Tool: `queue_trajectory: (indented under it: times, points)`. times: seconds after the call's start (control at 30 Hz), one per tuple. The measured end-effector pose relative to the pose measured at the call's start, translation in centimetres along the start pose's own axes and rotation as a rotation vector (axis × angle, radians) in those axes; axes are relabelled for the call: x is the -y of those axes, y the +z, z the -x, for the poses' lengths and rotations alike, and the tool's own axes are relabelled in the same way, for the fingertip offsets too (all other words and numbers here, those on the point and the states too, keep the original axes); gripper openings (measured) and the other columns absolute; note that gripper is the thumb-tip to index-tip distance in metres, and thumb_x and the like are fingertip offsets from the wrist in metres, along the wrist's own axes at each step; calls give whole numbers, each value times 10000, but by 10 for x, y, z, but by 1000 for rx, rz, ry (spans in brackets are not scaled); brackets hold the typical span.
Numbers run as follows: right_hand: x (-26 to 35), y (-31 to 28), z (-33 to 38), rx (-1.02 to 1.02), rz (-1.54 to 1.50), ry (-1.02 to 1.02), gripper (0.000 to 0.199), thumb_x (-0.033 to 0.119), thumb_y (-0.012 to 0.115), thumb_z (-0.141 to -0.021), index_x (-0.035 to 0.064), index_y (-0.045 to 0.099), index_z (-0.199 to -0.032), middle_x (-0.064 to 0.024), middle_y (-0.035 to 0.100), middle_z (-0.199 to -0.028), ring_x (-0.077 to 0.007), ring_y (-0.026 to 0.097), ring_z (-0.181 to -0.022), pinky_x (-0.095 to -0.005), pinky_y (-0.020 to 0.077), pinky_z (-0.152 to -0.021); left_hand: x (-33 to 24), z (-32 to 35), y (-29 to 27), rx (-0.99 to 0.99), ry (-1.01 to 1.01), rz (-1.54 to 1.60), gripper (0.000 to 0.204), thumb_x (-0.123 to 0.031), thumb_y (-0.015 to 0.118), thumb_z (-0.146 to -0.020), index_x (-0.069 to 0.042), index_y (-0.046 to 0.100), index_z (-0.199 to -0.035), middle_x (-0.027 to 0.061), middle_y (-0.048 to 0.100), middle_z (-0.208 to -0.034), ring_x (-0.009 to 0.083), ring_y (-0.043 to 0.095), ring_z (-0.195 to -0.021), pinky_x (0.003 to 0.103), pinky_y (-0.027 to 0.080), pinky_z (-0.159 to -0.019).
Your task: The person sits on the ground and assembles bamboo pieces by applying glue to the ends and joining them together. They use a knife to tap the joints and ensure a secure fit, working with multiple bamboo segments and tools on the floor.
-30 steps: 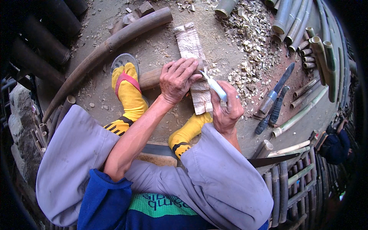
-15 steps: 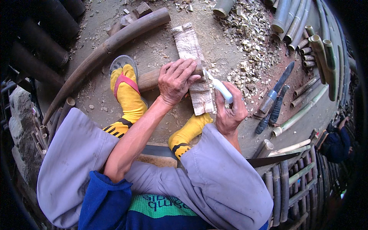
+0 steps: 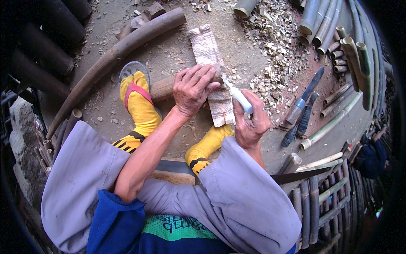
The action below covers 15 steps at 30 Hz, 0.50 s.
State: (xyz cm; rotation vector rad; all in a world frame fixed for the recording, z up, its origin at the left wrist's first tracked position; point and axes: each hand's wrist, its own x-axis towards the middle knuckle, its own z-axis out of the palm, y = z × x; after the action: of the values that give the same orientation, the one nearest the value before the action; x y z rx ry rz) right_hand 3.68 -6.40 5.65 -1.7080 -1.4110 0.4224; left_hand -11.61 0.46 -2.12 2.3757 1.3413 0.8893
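Note:
My left hand [image 3: 192,90] is wrapped over a brown bamboo tube [image 3: 163,89], fingers closed near its right end. Under that end lies a rough, pale wooden board [image 3: 206,44], running from the far side toward my right foot. In my right hand [image 3: 252,122] is a slim tool with a pale blue-white handle [image 3: 242,101]. Its narrow, light tip points at the tube's cut end, seemingly touching it; whether the tip is a blade or a nozzle I cannot tell. Beside the tube's left part rests my left foot [image 3: 138,99], in a yellow sock and sandal.
A long curved bamboo pole [image 3: 114,55] lies at the left. Wood chips [image 3: 270,55] are heaped at the far right. A large knife [image 3: 311,86] and a dark-handled tool [image 3: 304,120] lie right of my hand. Cut bamboo lengths [image 3: 332,120] surround the right side.
My right hand and the tool have shifted very slightly left, the tip closer to the tube's end. The left hand keeps its grip on the bamboo tube.

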Motion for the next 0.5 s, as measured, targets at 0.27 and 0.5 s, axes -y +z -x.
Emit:
queue_trajectory:
  times: [0.27,0.5]
  points:
    - [0,-2,2,-48,-51,75,275,-45,733,-769,-9,633,-1022,-156,685,-966,-286,686,-894,-359,546,-771,1,0,0,10,3,9,418,-307,746,-764,-127,651,-1130,29,674,-1128,203,629,-1053,344,446,-877]
    - [3,1,2,-10,-60,20,283,-54,733,-763,-9,634,-1024,-160,681,-982,-285,687,-888,-360,546,-762,1,0,-1,18,-6,12,416,-308,743,-767,-129,652,-1131,29,673,-1135,201,628,-1058,344,445,-879]
